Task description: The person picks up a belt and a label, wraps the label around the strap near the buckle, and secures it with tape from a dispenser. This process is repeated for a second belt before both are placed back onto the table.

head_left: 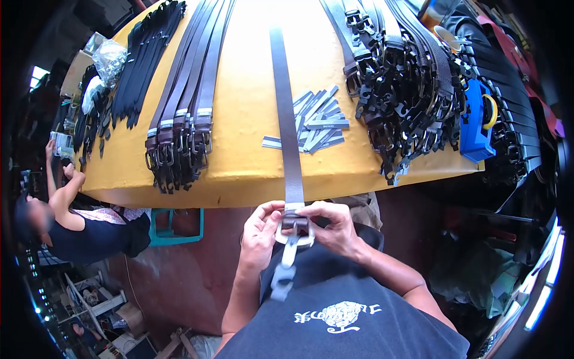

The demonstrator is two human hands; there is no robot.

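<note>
Dark shirt with a pale print (338,315) fills the bottom of the view; just above it both hands meet at the table's near edge. Left hand (261,230) and right hand (336,226) pinch the buckle end of a brown belt (286,113) from either side, fingers curled on the silver buckle (294,234). A grey tag (283,276) hangs below it, blurred.

Belt strap runs straight away from the hands, up the middle of the yellow table (245,102), between finished belts (182,131) on the left and a black tangle of straps (406,90) on the right.

Risks, as judged: the overhanging end could drag the strap off if the grip loosens; a sideways tug could sweep the loose grey strips (314,122) lying just beside the strap.
</note>
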